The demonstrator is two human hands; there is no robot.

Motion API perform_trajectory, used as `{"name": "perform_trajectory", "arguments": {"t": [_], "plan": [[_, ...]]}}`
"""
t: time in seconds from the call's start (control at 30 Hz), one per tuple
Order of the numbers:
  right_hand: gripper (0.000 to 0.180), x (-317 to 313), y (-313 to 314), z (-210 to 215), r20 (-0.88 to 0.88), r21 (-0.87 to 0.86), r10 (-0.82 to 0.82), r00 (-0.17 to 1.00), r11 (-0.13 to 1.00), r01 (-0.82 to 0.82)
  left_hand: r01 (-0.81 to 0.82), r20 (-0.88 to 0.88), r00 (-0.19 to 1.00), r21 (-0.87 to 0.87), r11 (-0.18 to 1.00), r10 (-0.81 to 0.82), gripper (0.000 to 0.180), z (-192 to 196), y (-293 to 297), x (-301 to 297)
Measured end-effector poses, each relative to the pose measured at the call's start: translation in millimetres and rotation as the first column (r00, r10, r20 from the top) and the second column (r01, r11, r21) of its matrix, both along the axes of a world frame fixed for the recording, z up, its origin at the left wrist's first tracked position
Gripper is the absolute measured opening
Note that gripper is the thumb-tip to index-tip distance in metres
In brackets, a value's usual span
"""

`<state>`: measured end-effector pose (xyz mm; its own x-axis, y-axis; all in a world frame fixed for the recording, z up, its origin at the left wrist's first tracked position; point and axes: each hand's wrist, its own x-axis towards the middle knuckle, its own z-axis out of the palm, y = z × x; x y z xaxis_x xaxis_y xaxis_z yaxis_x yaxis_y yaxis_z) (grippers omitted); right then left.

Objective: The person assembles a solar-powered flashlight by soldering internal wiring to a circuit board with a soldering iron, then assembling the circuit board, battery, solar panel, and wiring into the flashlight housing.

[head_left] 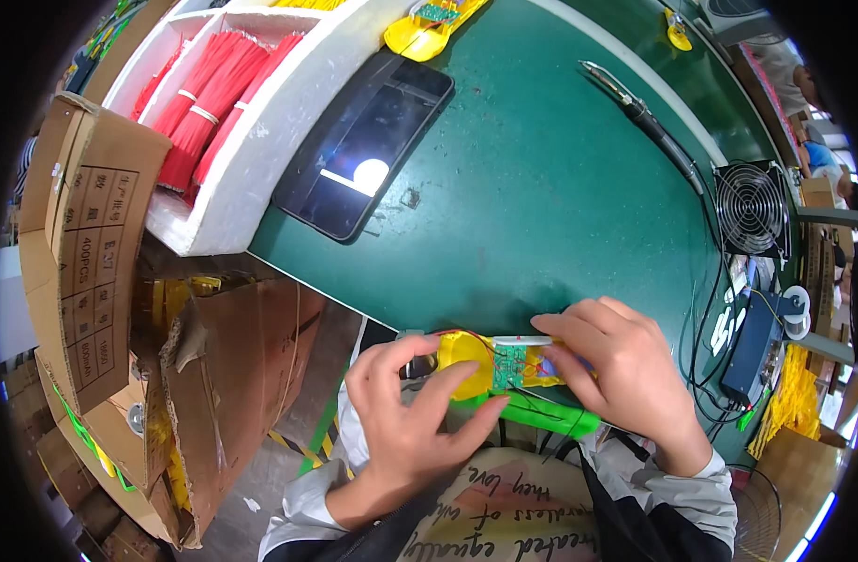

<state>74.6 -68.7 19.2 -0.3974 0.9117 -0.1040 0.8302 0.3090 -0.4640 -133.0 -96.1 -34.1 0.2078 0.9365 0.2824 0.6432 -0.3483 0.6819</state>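
A yellow plastic shell [463, 363] with a small green circuit board [510, 367] in it lies at the near edge of the green table [541, 197], over a bright green part [541, 412]. My left hand [410, 412] grips the shell's left end, thumb under it, fingers on top. My right hand [625, 370] covers the right end, fingertips pressing by the circuit board and a thin white piece [520, 341]. Thin red and black wires run from the board.
A dark phone [363, 145] leans on a white foam tray [251, 140] of red wire bundles [204, 103]. A soldering iron [639, 112], a small fan [752, 208] and a blue box [755, 347] stand right. Another yellow shell [429, 26] lies far back. Cardboard boxes [92, 244] stand left.
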Motion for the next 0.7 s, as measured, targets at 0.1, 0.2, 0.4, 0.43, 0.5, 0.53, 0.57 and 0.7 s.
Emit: {"name": "perform_trajectory", "arguments": {"t": [0.1, 0.2, 0.4, 0.43, 0.5, 0.53, 0.57, 0.7], "plan": [[0.028, -2, 1, 1, -0.084, 0.008, 0.013, 0.996, 1.000, -0.012, -0.002, -0.091, 0.996, 0.013, 1.000, 0.003, 0.037, -11, -6, 7], [0.034, 0, 1, -11, -0.235, -0.013, 0.063, 0.970, 0.998, -0.068, 0.007, -0.181, 0.984, 0.031, 0.999, -0.001, 0.041, -15, -7, 9], [0.039, 2, 0, -25, -0.373, -0.043, 0.045, 0.927, 0.997, -0.065, 0.029, -0.193, 0.981, 0.002, 1.000, -0.028, 0.042, -13, -7, 12], [0.039, 2, 0, -26, -0.377, -0.049, 0.041, 0.925, 0.997, -0.065, 0.029, -0.197, 0.980, -0.006, 1.000, -0.030, 0.042, -13, -7, 12], [0.042, 1, -1, -28, -0.465, -0.087, 0.013, 0.885, 0.994, -0.060, 0.003, -0.100, 0.995, -0.023, 1.000, -0.005, 0.032, -13, -8, 12], [0.042, 2, -1, -28, -0.468, -0.094, 0.010, 0.883, 0.994, -0.061, 0.003, -0.104, 0.995, -0.031, 1.000, -0.006, 0.032, -12, -9, 12], [0.043, 2, -1, -28, -0.479, -0.112, 0.008, 0.878, 0.991, -0.070, -0.012, -0.093, 0.996, -0.043, 0.999, 0.008, 0.031, -11, -10, 14], [0.047, 5, 1, -29, -0.478, -0.143, 0.019, 0.878, 0.985, -0.100, 0.028, -0.163, 0.986, -0.014, 1.000, -0.030, 0.033, -5, -8, 12]]}}
